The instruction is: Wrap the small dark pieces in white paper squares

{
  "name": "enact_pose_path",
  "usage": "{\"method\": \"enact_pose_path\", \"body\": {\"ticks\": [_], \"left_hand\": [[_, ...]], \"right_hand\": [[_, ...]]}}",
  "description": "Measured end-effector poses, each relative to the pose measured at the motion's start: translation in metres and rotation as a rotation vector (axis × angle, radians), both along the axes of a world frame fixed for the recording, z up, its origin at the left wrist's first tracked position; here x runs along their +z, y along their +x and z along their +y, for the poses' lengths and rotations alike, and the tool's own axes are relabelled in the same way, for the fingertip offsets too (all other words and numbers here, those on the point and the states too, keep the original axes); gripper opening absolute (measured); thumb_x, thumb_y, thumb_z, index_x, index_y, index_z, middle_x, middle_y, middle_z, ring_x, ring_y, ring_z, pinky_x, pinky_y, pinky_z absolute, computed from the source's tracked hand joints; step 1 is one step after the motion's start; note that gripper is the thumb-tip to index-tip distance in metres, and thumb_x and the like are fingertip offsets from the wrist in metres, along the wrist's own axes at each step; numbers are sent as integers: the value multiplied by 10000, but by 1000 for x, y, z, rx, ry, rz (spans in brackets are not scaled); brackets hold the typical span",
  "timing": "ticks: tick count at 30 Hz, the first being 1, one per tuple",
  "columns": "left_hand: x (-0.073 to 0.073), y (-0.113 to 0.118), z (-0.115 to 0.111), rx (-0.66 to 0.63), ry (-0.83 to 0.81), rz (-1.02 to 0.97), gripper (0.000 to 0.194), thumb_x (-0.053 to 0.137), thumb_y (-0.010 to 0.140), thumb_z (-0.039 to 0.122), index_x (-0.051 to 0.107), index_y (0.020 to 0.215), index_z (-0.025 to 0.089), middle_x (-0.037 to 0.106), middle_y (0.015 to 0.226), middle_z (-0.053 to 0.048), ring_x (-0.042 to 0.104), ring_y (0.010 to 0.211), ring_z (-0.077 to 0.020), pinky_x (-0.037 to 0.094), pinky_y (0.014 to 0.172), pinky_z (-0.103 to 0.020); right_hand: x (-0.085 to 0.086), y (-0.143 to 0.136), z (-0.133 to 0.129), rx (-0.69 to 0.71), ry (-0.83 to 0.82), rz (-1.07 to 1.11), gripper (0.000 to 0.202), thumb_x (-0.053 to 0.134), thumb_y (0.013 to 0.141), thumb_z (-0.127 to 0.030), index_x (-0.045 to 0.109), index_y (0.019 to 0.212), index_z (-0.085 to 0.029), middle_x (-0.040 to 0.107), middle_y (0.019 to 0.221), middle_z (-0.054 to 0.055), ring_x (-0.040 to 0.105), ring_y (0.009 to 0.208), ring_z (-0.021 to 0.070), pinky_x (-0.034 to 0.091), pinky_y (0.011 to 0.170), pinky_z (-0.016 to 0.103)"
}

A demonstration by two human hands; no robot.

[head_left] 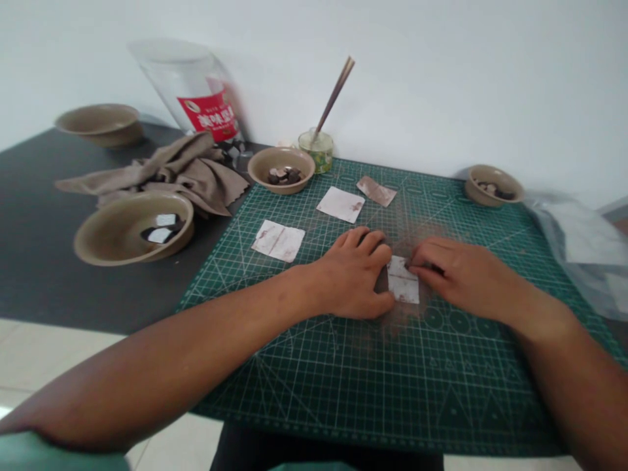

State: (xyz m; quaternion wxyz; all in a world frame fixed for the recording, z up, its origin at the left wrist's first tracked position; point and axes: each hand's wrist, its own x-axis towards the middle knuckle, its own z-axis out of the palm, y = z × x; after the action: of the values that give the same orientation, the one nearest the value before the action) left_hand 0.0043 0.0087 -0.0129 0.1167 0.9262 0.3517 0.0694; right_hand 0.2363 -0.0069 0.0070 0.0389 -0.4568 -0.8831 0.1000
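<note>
A small creased white paper (403, 288) with brown smudges lies on the green cutting mat (392, 392) between my hands. My left hand (360, 275) rests on the mat with fingers spread and curved, its thumb and fingertips at the paper's left edge. Thumb and index finger of my right hand (456, 275) are pinched together over the paper's upper right corner; whatever is between them is too small to make out. Two more white papers, one creased (279, 241) and one flatter (341, 204), lie farther left, with a brown-stained paper (375, 191) behind them.
A bowl (112, 239) at the left holds dark and white pieces. Beside it are a brown cloth (181, 170), another bowl (103, 124) and a clear jar (206, 104). Smaller bowls (282, 186) (483, 196) hold bits. A glass (321, 154) holds sticks; plastic bags (583, 242) lie right.
</note>
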Motion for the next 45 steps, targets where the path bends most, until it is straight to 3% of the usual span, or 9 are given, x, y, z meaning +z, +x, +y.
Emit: {"method": "enact_pose_path", "body": {"ticks": [4,9,14,18,24,29,35,41,45], "left_hand": [[-1,0,0,-21,13,1,542,526,879,555,486,1236,149,402,1512,-159,293,1447,-401,261,1204,-532],[0,0,0,0,11,13,519,539,871,526,487,1232,158,404,1511,-153,293,1447,-403,254,1206,-537],[0,0,0,-19,13,14,536,531,872,545,490,1230,148,404,1509,-155,304,1438,-403,272,1200,-521],[0,0,0,-3,19,13,505,541,872,530,490,1211,159,416,1496,-152,294,1443,-392,262,1202,-525],[0,0,0,-15,10,2,507,548,869,545,484,1209,175,412,1504,-143,299,1440,-380,277,1195,-527],[-1,-1,1,-3,22,-9,503,561,859,526,485,1208,171,416,1498,-148,302,1439,-385,266,1197,-530],[0,0,0,-15,14,9,552,541,870,558,478,1248,160,411,1504,-152,298,1443,-386,265,1199,-521],[1,0,-1,1,13,23,531,534,875,547,484,1233,159,399,1515,-149,286,1449,-399,267,1199,-524],[1,0,-1,-9,15,8,549,540,870,551,483,1243,151,416,1498,-156,305,1435,-401,270,1197,-523]], "right_hand": [[4,-3,-4,127,-133,43,151,513,988,-272,629,907,-222,654,921,30,619,796,185,426,706,316],[7,-3,-5,-25,20,-64,180,512,989,-314,590,869,-205,634,881,46,605,771,207,395,662,326],[5,-4,-6,126,-114,-6,181,481,1006,-289,622,920,-216,647,940,36,616,794,186,410,688,312],[4,-3,0,11,30,-34,198,486,1003,-322,612,915,-198,637,931,64,608,821,221,407,688,331],[3,-4,-4,164,-156,45,159,509,998,-281,633,920,-218,648,947,35,617,814,181,431,721,310],[1,-2,1,5,30,-13,187,487,1007,-308,610,913,-203,638,924,65,601,816,216,427,708,342],[5,0,-4,161,-216,52,159,519,1001,-310,626,915,-229,639,937,28,608,795,179,445,715,322],[1,0,-1,12,-8,-5,186,486,1007,-321,603,921,-205,626,934,60,610,844,226,442,729,362],[5,1,-4,130,-190,20,176,510,1002,-308,615,889,-223,635,908,30,608,781,185,446,705,329]]}}
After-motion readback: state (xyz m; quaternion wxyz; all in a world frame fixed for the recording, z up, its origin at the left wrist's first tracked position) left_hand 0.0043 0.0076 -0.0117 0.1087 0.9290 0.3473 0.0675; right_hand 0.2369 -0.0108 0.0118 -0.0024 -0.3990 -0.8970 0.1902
